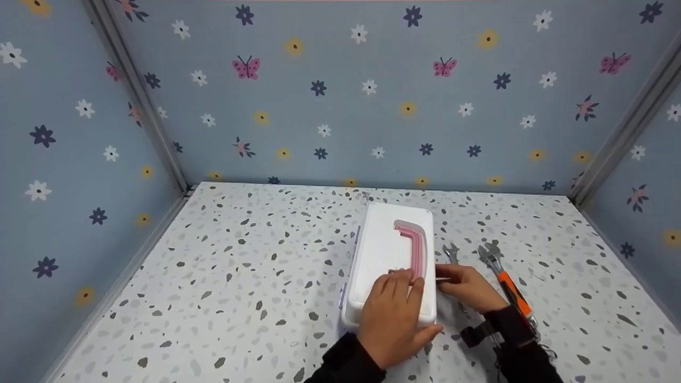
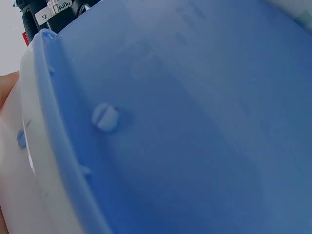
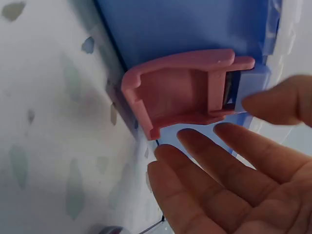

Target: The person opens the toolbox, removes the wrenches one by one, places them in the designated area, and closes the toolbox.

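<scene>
A storage box with a white lid (image 1: 380,250) and a pink carrying handle (image 1: 418,250) stands on the table. My left hand (image 1: 393,316) rests on the near part of the lid, its fingertips at the handle's near end. The box's blue side (image 2: 195,136) fills the left wrist view. My right hand (image 1: 471,290) is at the box's right side. In the right wrist view, a pink latch (image 3: 178,92) sticks out there with its hollow inside showing. The right fingers (image 3: 204,165) extend below it, and the thumb (image 3: 278,102) overlaps its hinge; contact cannot be told.
Right of the box lies a small wrench (image 1: 451,252), partly behind the right hand. Beside it is an adjustable wrench (image 1: 513,290) with an orange and black handle, its lower end near the right wrist. Patterned panels (image 1: 340,106) enclose the speckled table (image 1: 223,276).
</scene>
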`<action>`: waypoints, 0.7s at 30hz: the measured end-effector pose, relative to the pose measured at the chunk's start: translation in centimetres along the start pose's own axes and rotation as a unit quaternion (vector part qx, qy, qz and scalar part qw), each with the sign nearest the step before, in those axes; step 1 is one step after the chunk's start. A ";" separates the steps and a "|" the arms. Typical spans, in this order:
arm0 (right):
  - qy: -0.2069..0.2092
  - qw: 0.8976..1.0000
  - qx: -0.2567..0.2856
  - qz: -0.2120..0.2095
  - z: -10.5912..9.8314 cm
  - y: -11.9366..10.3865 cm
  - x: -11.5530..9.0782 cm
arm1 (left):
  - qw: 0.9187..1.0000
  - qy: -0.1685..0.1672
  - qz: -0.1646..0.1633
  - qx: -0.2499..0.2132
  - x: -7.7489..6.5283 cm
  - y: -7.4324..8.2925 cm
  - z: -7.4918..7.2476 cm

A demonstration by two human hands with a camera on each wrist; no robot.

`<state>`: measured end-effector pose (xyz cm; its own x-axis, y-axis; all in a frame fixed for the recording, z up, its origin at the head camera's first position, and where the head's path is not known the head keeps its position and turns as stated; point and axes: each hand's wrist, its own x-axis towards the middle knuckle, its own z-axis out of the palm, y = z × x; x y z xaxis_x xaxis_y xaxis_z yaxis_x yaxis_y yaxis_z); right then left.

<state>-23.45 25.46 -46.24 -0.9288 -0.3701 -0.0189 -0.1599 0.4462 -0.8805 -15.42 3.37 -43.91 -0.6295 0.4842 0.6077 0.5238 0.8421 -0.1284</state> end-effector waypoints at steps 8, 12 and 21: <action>-0.045 0.999 -0.014 0.001 0.4 0.3 -0.1 | 1.000 0.010 -0.001 -0.001 -0.1 0.0 -0.1; -0.017 0.999 -0.051 0.008 0.2 0.3 -0.2 | 1.000 0.014 -0.002 -0.001 -0.1 0.0 0.0; 0.035 0.994 -0.103 0.012 -0.5 0.0 -1.1 | 1.000 0.004 0.000 0.004 -0.1 0.1 0.0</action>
<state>-22.57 26.29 -45.99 -0.9530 -0.3031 0.0000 -0.1953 0.6141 -0.7647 -15.33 3.36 -44.03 -0.6242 0.4825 0.6145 0.5199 0.8436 -0.1342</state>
